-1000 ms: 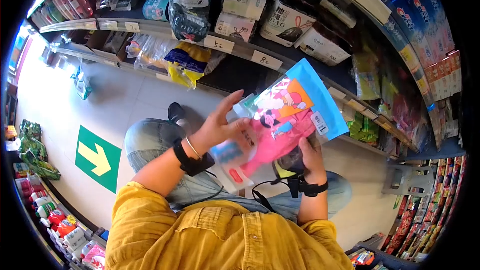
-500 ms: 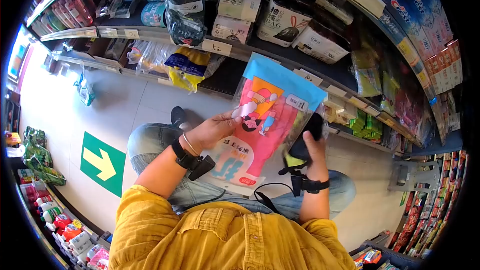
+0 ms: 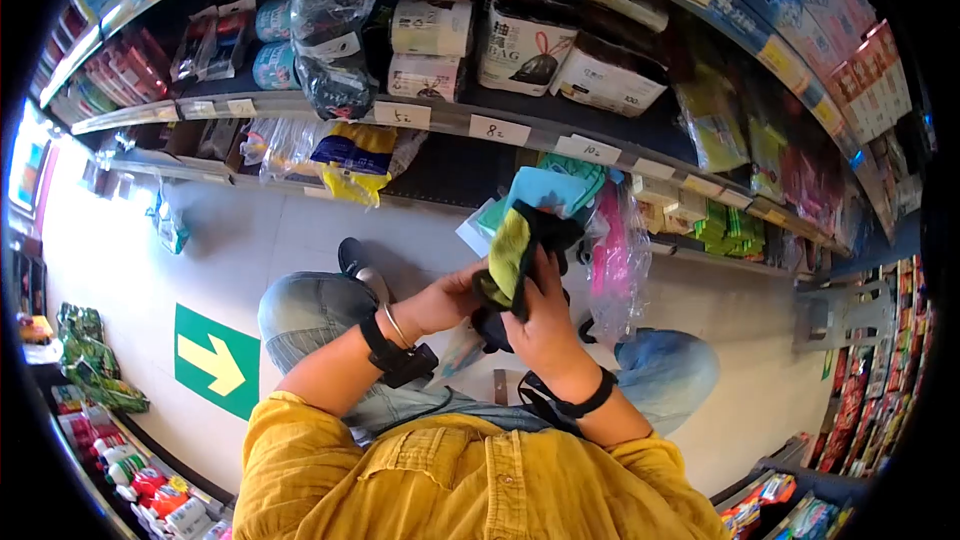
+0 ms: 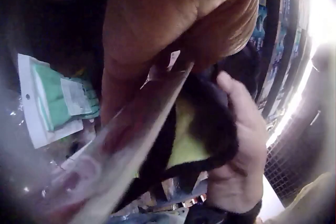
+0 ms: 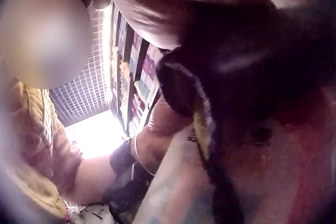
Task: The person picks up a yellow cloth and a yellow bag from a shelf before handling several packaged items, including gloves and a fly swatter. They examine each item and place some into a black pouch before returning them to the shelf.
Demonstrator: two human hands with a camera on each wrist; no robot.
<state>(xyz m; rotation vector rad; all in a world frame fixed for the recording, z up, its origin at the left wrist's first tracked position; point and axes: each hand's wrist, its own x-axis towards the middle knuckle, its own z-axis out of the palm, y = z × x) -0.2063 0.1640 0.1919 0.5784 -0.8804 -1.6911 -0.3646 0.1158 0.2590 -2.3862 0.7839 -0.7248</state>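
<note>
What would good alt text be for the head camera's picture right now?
A person in a mustard shirt holds a black-and-green cloth item before shop shelves lined with packaged goods and white price tags. A green arrow sign marks the floor to the left.

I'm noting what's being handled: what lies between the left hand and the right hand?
In the left wrist view, a clear plastic package by the left hand, then a black and yellow-green fabric item against the right hand.
</note>
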